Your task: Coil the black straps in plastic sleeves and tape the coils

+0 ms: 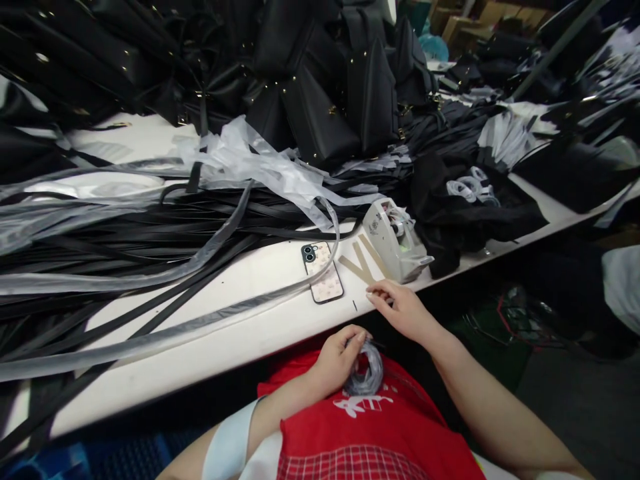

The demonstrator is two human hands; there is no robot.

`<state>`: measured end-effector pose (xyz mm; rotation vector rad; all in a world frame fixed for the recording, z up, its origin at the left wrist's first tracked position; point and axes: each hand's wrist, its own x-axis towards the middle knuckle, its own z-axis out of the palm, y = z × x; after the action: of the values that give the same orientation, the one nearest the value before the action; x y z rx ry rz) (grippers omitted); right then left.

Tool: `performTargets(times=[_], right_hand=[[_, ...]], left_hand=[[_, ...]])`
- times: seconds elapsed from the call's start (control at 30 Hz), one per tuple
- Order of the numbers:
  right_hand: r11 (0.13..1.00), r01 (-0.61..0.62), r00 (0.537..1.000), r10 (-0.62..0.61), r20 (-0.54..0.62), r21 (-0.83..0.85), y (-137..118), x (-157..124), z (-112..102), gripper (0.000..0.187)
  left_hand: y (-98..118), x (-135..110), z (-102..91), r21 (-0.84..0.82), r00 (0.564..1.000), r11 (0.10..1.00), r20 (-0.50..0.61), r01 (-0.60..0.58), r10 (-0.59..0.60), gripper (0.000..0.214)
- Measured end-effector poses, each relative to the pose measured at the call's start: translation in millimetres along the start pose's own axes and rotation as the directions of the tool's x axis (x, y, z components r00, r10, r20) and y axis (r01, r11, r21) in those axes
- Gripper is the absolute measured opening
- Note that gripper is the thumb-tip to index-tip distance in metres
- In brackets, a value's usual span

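My left hand (340, 357) is closed around a coiled strap (367, 373) in grey, see-through wrapping, held against the red apron. At the table's front edge, the thumb and forefinger of my right hand (397, 307) pinch at the lower end of the tan tape strips (356, 270). Several of these strips lie on the white tabletop, and the fingers partly hide their ends. Just beyond my right hand stands a light grey tape dispenser (397, 243). A phone in a patterned case (324, 277) lies left of the strips, with a wrapped strap (220, 317) running across it.
Many black straps (125, 233) and crumpled clear wrapping (270, 167) cover the left and middle of the table (200, 373). Black bags (320, 113) are piled behind. To the right, several small white coils (470, 187) rest on black material (445, 220).
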<state>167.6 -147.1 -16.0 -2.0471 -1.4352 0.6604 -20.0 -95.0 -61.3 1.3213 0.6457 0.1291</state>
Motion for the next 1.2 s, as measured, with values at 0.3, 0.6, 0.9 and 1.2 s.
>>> performTargets(times=[0.3,0.6,0.9,1.2], right_hand=[[0.66,-0.07,0.98,-0.096,-0.177,-0.748,6.2,35.5,29.3,0.016],[0.666,-0.1,0.969,-0.103,-0.225,-0.739,14.6,44.2,20.7,0.024],[0.711,-0.138,0.954,-0.091,-0.285,-0.689,13.5,38.4,17.6,0.022],[0.88,-0.072,0.98,-0.025,-0.198,-0.469,-30.2,-23.8,-38.8,0.025]], left_hand=[[4.4,0.8,0.6,-0.075,1.0,0.997,-0.019,0.022,-0.024,0.043],[-0.2,2.9,0.3,-0.029,1.0,1.0,-0.014,-0.01,0.01,0.041],[1.0,3.2,1.2,0.001,0.998,0.999,-0.02,-0.054,0.054,0.041],[-3.6,4.4,-1.0,-0.073,1.0,0.997,0.018,-0.022,0.023,0.047]])
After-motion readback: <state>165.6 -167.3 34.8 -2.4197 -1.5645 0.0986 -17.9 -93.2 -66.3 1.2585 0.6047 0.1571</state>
